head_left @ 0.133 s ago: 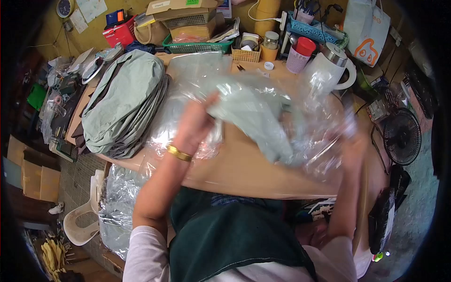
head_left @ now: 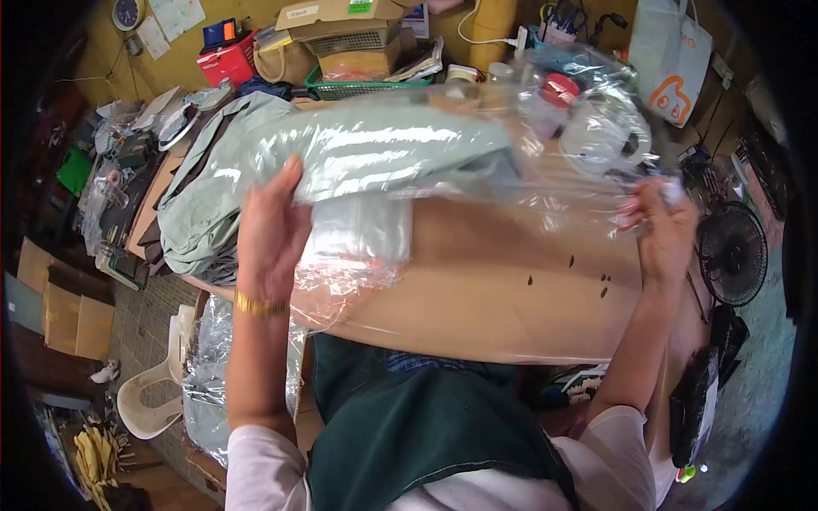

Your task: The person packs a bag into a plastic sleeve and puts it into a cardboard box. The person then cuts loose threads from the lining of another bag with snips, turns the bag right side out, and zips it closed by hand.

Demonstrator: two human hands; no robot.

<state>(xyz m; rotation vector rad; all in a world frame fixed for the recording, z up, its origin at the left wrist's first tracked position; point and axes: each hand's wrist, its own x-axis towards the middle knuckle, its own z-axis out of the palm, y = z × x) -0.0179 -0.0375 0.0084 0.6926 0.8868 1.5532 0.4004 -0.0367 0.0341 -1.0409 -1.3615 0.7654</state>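
Pinching film at the far right: the right hand (head_left: 669, 234) has its fingers curled in on the end of a clear plastic bag (head_left: 567, 192), slightly blurred. Left hand (head_left: 271, 226) at the bag's other end, thumb raised against the near edge; the remaining fingers are mostly hidden, so cannot tell how firmly they grasp, if at all. Gold bracelet (head_left: 262, 304) on the left wrist. Inside the bag, toward its left part, a folded pale green cloth (head_left: 383, 153), glare striping the film over it; the right part is loose, see-through plastic. Bag spans between both hands, above the table (head_left: 486, 277). Beneath and just right of the left hand, a pile of clear plastic (head_left: 362, 234) on the tabletop. Further left, a heap of pale green cloth (head_left: 192, 204) with dark edges, partly overlapped by the bagged piece. Right half of table: a few small dark marks. Behind the film, a white jug (head_left: 596, 140) and red cup (head_left: 560, 89). Along the back, a green basket (head_left: 366, 88) and cardboard box (head_left: 341, 19). Outermost: black fan (head_left: 733, 253) at right, white chair (head_left: 141, 407) at lower left.
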